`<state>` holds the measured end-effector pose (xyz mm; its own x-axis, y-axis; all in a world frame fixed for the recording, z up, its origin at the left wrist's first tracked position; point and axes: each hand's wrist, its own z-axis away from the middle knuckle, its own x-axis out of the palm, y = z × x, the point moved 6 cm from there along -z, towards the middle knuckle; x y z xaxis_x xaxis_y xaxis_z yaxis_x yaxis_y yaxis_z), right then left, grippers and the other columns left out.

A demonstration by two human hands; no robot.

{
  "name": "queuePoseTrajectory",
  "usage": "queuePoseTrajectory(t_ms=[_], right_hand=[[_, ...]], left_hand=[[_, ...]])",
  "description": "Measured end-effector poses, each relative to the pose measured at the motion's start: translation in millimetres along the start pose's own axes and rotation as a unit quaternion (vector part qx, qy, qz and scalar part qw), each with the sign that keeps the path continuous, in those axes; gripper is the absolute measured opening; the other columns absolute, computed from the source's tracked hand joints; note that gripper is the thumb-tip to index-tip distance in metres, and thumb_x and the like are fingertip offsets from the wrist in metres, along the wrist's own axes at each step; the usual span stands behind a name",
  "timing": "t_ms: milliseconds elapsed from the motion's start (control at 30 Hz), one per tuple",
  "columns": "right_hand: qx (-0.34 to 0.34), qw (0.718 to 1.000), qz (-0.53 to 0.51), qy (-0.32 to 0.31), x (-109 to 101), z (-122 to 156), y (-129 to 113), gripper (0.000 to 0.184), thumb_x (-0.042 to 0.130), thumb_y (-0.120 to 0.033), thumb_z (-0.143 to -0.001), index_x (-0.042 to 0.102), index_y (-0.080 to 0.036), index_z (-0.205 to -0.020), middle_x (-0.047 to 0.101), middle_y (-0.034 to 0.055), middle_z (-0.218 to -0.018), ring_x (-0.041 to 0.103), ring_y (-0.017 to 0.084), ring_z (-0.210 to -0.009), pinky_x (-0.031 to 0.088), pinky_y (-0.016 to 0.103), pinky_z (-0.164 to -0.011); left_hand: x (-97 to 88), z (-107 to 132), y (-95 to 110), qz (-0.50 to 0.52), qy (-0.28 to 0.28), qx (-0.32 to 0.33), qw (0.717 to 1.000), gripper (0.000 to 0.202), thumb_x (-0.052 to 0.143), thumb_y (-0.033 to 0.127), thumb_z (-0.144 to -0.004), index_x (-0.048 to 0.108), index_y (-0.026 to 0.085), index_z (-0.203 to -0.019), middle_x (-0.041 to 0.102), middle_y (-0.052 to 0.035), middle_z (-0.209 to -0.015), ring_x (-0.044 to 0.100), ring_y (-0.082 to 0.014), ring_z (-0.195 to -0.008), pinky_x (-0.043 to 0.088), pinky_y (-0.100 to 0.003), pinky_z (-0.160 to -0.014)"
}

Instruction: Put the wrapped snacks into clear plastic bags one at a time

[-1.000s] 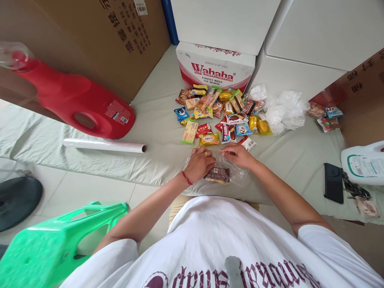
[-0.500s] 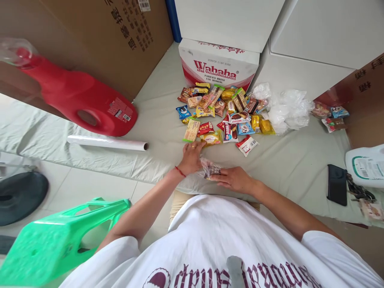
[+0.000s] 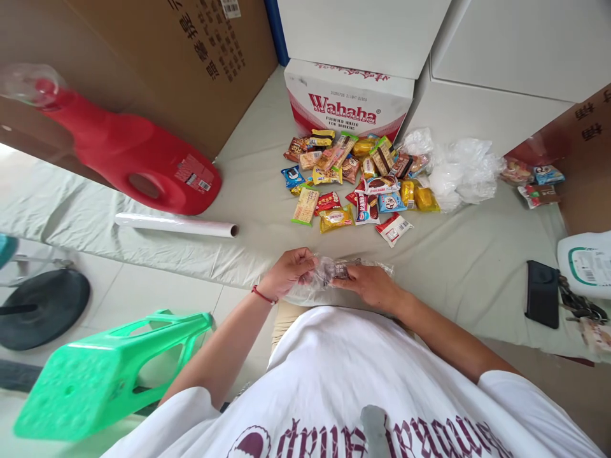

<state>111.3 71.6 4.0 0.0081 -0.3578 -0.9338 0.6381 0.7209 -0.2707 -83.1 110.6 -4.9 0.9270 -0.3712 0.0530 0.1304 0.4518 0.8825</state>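
Bag [image 3: 310, 287]: clear plastic, brown snack [image 3: 340, 271] inside.
Left hand [image 3: 289, 272]: grip clamped on bag.
Right hand [image 3: 370, 285]: grip clamped on bag.
Behind: snack pile [image 3: 356, 178].

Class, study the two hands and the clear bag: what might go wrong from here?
The thin clear bag, pinched between the left hand and right hand, might tear if pulled apart. The brown snack inside sits close to the edge of the cloth and might drop to the floor.

One head camera looks steeply down, close over left hand [image 3: 287, 272] and right hand [image 3: 373, 287].
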Motion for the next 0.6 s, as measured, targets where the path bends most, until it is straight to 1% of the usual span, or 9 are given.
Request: queuePoseTrajectory(t_ms=[67, 133, 200, 267, 367, 433, 500, 567, 600], right_hand=[[-0.004, 1.000, -0.001, 0.006, 1, -1, -2, 0.053, 0.046, -0.019, -0.104, 0.052, -0.043, -0.150, 0.064, 0.0065, -0.104, 0.056, 0.019, -0.083, 0.034, 0.028, -0.064], [-0.007, 1.000, -0.005, 0.021, 0, 0, -3, 0.048, 0.046, -0.020, -0.104, 0.057, -0.040, -0.147, 0.065, 0.0081, -0.108, 0.058, 0.020, -0.087, 0.038, 0.029, -0.067], [-0.017, 0.998, -0.024, 0.046, -2, 4, -4, 0.045, 0.045, -0.020, -0.105, 0.061, -0.037, -0.143, 0.065, 0.0096, -0.110, 0.059, 0.021, -0.090, 0.041, 0.030, -0.071], [-0.045, 0.993, -0.077, 0.078, -5, 12, -4, 0.040, 0.048, -0.023, -0.104, 0.066, -0.032, -0.138, 0.066, 0.0103, -0.109, 0.061, 0.022, -0.092, 0.045, 0.032, -0.074], [-0.060, 0.962, -0.216, 0.154, -12, 33, 7, 0.031, 0.049, -0.030, -0.104, 0.072, -0.025, -0.124, 0.069, 0.0085, -0.102, 0.063, 0.020, -0.090, 0.050, 0.032, -0.080], [0.041, 0.937, -0.253, 0.236, -14, 48, 30, 0.031, 0.047, -0.033, -0.106, 0.072, -0.023, -0.120, 0.070, 0.0084, -0.098, 0.063, 0.021, -0.092, 0.051, 0.034, -0.085], [0.180, 0.920, -0.217, 0.274, -8, 63, 53, 0.035, 0.055, -0.041, -0.102, 0.069, -0.020, -0.126, 0.069, 0.0115, -0.103, 0.061, 0.026, -0.098, 0.051, 0.041, -0.091], [0.260, 0.922, -0.170, 0.232, 4, 71, 62, 0.049, 0.069, -0.047, -0.092, 0.066, -0.017, -0.131, 0.066, 0.0151, -0.110, 0.057, 0.032, -0.105, 0.050, 0.047, -0.094], [0.273, 0.929, -0.158, 0.195, 11, 72, 61, 0.049, 0.074, -0.045, -0.088, 0.067, -0.017, -0.128, 0.066, 0.0154, -0.111, 0.056, 0.033, -0.106, 0.049, 0.048, -0.094]], left_hand=[[21.2, 0, 2, 0.078, -0.010, -0.009, 0.997, 0.045, 0.073, 0.060, -0.079, 0.058, 0.019, -0.085, 0.067, -0.0007, -0.073, 0.055, -0.0096, -0.052, 0.038, -0.022, -0.047], [38.6, -5, 6, 0.061, -0.010, 0.014, 0.998, 0.046, 0.061, 0.061, -0.087, 0.066, 0.017, -0.098, 0.073, -0.0071, -0.089, 0.059, -0.0119, -0.058, 0.040, -0.024, -0.048], [49.7, -11, 7, -0.008, 0.012, 0.044, 0.999, 0.045, 0.051, 0.054, -0.094, 0.072, 0.016, -0.106, 0.074, -0.0094, -0.095, 0.060, -0.0145, -0.064, 0.044, -0.027, -0.053], [57.2, -16, 8, -0.091, 0.042, 0.076, 0.992, 0.034, 0.053, 0.040, -0.094, 0.077, 0.019, -0.106, 0.072, -0.0079, -0.094, 0.062, -0.0164, -0.072, 0.049, -0.030, -0.065], [69.4, -14, 9, -0.272, 0.082, 0.111, 0.952, 0.025, 0.058, 0.025, -0.091, 0.081, 0.025, -0.103, 0.068, -0.0061, -0.094, 0.064, -0.0184, -0.083, 0.050, -0.032, -0.078], [74.5, -10, 11, -0.395, 0.123, 0.115, 0.903, 0.028, 0.057, 0.025, -0.093, 0.079, 0.028, -0.111, 0.067, -0.0063, -0.098, 0.065, -0.0198, -0.085, 0.049, -0.032, -0.077], [72.7, -6, 14, -0.459, 0.180, 0.103, 0.864, 0.037, 0.065, 0.033, -0.091, 0.071, 0.027, -0.127, 0.065, -0.0090, -0.109, 0.064, -0.0248, -0.097, 0.050, -0.035, -0.080], [65.5, -4, 15, -0.492, 0.232, 0.082, 0.835, 0.056, 0.076, 0.045, -0.083, 0.065, 0.022, -0.133, 0.061, -0.0144, -0.124, 0.058, -0.0333, -0.115, 0.049, -0.043, -0.090], [61.8, -4, 14, -0.500, 0.242, 0.071, 0.828, 0.059, 0.080, 0.050, -0.079, 0.066, 0.020, -0.127, 0.059, -0.0167, -0.129, 0.053, -0.0374, -0.123, 0.048, -0.047, -0.095]])
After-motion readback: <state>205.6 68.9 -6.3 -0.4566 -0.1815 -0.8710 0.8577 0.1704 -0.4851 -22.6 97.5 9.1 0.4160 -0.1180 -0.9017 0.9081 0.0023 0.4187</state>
